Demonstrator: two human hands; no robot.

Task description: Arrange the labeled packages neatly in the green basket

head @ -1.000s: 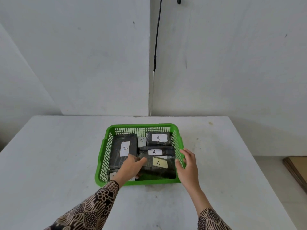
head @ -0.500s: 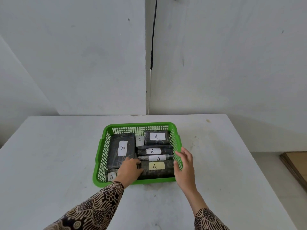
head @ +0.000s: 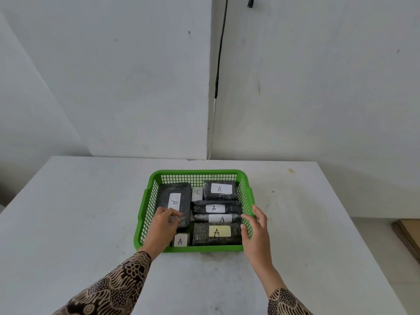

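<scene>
— Six dark packages, each labelled "A", are seen inside the green basket (head: 145, 214), which is set on the white table (head: 68, 223).

— How are they laid out within the basket?

— A long package (head: 173, 201) is laid along the basket's left wall. Against its far wall a squarish package (head: 220, 190) is placed, with a small one (head: 197, 193) wedged between those two. Nearer the basket's front, two narrow packages (head: 217, 208) (head: 218, 218) are stacked in a row, and a yellow-labelled package (head: 217, 233) is set at the front right corner. A small white-labelled piece (head: 180, 240) is tucked at the front wall.

— And the hands?

— The left hand (head: 162, 228) is reached into the basket, its fingertips curled and pressed onto the near end of the long package; whether that end is actually pinched cannot be told. The right hand (head: 258, 230) is held loosely spread at the basket's right wall, fingers touching or just beside the mesh, nothing gripped. Patterned sleeves (head: 113, 289) are worn on both arms.
</scene>
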